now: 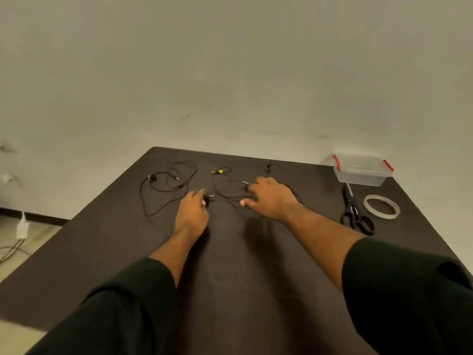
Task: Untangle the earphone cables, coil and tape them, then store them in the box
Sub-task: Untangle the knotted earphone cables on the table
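Both hands are out over the dark desk (230, 252), right in the thick of the black earphone cables (169, 185), which lie loose and tangled across the far half of the surface, from eleven o'clock through to about one. The left hand (192, 213) has its fingers curled in, thumb and fingertips pinched close at a small dark piece of the cable, though whether it truly grips it I cannot tell. The right hand (268, 198) lies spread, palm down, fingers splayed over the strands at twelve o'clock, resting on them rather than closed around anything. A plug with a yellow mark (220, 171) sits just beyond the hands. Over at two o'clock, well apart from the tangle, stands the clear box (361, 172) with red clips, lid on. Nearer, at three o'clock, black scissors (354, 213) lie beside a roll of tape (382, 206) lying flat. Dark sleeves cover both forearms.
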